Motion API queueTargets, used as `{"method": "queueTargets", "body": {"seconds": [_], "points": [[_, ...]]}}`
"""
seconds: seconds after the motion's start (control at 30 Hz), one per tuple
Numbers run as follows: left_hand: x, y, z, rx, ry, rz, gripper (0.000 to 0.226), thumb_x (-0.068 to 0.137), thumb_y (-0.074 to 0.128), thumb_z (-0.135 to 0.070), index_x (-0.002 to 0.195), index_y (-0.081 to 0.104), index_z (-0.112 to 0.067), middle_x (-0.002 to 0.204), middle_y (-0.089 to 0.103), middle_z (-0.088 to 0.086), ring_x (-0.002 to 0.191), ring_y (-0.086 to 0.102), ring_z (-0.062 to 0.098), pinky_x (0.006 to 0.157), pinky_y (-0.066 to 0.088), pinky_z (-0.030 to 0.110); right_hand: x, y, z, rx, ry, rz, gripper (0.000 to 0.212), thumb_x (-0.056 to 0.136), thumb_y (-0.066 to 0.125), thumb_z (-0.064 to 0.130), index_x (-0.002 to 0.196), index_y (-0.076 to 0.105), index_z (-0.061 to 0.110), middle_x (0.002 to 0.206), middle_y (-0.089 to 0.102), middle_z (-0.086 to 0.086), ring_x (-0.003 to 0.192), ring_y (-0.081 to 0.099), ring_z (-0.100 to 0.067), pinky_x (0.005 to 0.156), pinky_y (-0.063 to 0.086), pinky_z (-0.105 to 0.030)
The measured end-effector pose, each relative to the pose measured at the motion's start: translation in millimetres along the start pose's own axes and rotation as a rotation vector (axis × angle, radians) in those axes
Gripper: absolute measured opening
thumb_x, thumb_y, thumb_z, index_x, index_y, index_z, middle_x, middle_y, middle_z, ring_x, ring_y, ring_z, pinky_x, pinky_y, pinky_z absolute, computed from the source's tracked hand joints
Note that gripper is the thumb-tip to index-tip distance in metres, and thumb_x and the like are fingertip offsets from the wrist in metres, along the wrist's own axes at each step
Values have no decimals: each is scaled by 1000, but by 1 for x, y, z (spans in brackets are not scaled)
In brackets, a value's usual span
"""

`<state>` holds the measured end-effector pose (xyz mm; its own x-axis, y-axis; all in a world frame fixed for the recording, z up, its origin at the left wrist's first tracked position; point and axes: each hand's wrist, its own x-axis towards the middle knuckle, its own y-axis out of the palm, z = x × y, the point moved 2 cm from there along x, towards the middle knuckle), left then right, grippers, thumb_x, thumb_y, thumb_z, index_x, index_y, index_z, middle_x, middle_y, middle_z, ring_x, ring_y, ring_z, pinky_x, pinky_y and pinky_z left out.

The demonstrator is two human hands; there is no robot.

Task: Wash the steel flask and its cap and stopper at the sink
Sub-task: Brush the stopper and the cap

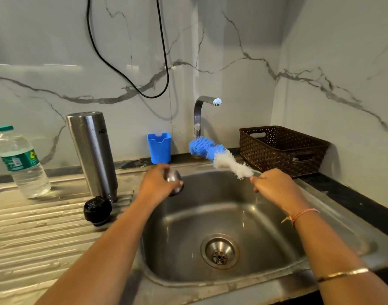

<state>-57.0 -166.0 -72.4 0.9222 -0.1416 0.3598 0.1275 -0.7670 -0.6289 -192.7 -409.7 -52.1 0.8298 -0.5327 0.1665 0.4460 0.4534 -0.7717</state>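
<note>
Over the sink (265, 219), from the left: the steel flask (94, 155) stands on the drainboard (34, 238) with the black stopper (97, 210) just before it, the left grip (156, 183) clasps the steel cap (175, 183), the right grip (274, 186) clutches the bottle brush (219, 156)

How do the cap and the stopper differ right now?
The cap is shiny steel; the stopper is black. The left hand grips the cap over the sink; the stopper rests unheld on the drainboard beside the flask. Both are small, rounded and off the flask.
</note>
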Motion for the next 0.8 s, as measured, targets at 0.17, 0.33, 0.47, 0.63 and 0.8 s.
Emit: {"method": "queueTargets", "body": {"seconds": [0.17,0.33,0.47,0.63,0.8], "points": [[-5,-2,-3,5,74,-104,62,75,77,-29,129,48,-18,127,46,4,104,48,16,86,38,24,0,4,-2,-83,-14,-8,35,90,51,38,67,61,14,78,64,-6,80,61,-28,75,50,-36],[-6,-6,-21,20,142,-66,59,76,77,-25,126,47,-18,122,43,1,105,47,15,86,38,23,-1,4,2,-38,-38,-92,41,93,48,37,58,43,16,66,53,-3,71,56,-27,58,36,-30],[-15,13,6,158,73,115,61,76,76,-28,128,46,-17,130,44,9,112,49,24,92,40,29,-4,8,2,-75,-50,-71,41,94,48,38,60,43,16,67,53,-4,70,56,-26,58,36,-30],[-12,-7,-28,-54,276,-194,59,79,74,-23,129,45,-13,127,42,5,104,45,13,84,36,22,-5,8,5,-88,-65,-92,42,94,47,38,59,42,14,66,53,-4,67,54,-26,54,32,-29],[-25,15,-6,187,123,193,61,76,76,-30,128,47,-19,129,47,3,112,48,17,85,31,19,-9,11,6,-98,-74,-81,43,95,48,36,58,39,14,61,50,-4,58,47,-21,48,25,-28]]}}
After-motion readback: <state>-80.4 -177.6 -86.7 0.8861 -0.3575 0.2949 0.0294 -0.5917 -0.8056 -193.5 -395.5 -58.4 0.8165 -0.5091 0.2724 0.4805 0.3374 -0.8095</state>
